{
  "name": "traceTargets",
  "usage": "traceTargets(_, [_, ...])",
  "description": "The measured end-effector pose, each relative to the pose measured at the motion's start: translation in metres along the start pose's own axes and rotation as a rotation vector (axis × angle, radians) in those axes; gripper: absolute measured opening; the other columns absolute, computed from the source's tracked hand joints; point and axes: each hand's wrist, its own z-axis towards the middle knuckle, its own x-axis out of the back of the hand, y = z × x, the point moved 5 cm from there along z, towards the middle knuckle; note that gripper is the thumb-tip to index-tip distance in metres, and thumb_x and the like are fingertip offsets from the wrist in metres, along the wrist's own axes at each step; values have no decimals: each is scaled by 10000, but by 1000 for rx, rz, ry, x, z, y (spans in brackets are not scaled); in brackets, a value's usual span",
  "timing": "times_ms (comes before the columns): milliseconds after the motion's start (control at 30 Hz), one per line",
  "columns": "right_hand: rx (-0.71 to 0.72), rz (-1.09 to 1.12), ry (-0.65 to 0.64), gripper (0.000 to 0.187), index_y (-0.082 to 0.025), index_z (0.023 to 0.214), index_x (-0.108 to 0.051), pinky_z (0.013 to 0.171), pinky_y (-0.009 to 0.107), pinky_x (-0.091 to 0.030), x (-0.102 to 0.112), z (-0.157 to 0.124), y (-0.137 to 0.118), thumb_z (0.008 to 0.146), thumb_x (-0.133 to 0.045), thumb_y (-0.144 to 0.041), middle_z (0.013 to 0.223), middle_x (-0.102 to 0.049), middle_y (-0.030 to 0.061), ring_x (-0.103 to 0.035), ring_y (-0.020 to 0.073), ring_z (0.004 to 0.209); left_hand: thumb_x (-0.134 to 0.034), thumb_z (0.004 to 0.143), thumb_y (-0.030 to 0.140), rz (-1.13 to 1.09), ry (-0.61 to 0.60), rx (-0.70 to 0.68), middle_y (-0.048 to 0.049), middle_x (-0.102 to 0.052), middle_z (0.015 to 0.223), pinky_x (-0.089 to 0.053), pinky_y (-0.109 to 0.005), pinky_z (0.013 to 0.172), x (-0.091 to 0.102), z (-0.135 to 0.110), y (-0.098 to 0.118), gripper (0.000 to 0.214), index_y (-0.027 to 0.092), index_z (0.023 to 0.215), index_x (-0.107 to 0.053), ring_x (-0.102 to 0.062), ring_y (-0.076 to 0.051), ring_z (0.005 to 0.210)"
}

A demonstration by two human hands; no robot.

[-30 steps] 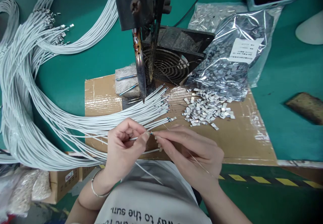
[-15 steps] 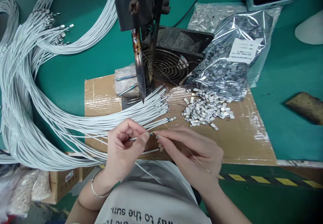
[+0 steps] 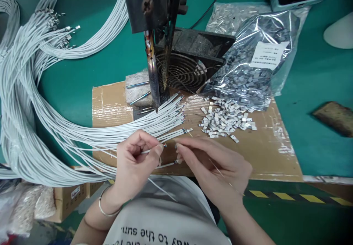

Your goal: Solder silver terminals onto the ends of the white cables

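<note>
My left hand (image 3: 140,160) is closed, thumb and forefinger pinching a white cable (image 3: 145,152) close to its end. Tiny coloured strands (image 3: 165,145) poke out beyond the fingertips. A short distance to the right, my right hand (image 3: 212,167) is closed with thumb and forefinger together; something tiny at their tips is too small to name. A thin bare wire (image 3: 220,172) runs through this hand towards the wrist. Below the pinch, another white cable's end (image 3: 175,162) lies by the curled fingers. Just beyond the hands rests a row of white cables (image 3: 154,121).
A soldering iron (image 3: 153,72) points down over the cable row. Behind it stands a black fan (image 3: 182,70). Small metal tabs (image 3: 224,118) are heaped on the cardboard (image 3: 261,149), beside a plastic bag (image 3: 248,68) of them. Large cable bundles (image 3: 22,101) fill the left side.
My right hand has drawn back slightly to the right, opening a small gap between the two hands' fingertips. My left hand and its cable have hardly moved.
</note>
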Motion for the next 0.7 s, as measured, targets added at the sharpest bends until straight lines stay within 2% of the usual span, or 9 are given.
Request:
traceTargets(100, [-139, 76, 0, 175, -278, 904, -852, 541, 221, -569, -1, 2, 5, 923, -778, -121, 716, -776, -25, -677, 113, 563, -778, 772, 119, 24, -8, -35, -18, -725, 697, -349, -193, 451, 0, -1, 3, 123, 185, 700, -703, -468, -78, 514])
traceTargets(200, [-169, 170, -36, 172, -269, 846, -844, 508, 204, -542, -5, 7, 4, 909, -780, -123, 701, -770, -30, -658, 101, 542, -767, 783, 104, 7, -26, -54, -46, -787, 812, -380, -192, 468, -1, -2, 3, 120, 184, 715, -709, -524, -85, 550])
traceTargets(400, [-155, 177, -65, 173, -266, 825, -851, 531, 227, -540, -10, 13, 2, 882, -788, -115, 748, -792, -4, -706, 136, 645, -775, 804, 104, 42, -8, -61, -35, -775, 796, -315, -194, 418, 1, -4, 0, 137, 189, 726, -701, -444, -65, 488])
traceTargets(700, [-213, 204, -77, 138, -265, 805, -851, 479, 228, -488, -11, 14, 5, 876, -799, -158, 724, -776, -1, -679, 135, 619, -763, 795, 59, 35, -23, -64, -36, -792, 803, -402, -168, 477, 1, -1, -2, 141, 195, 774, -732, -600, -94, 589])
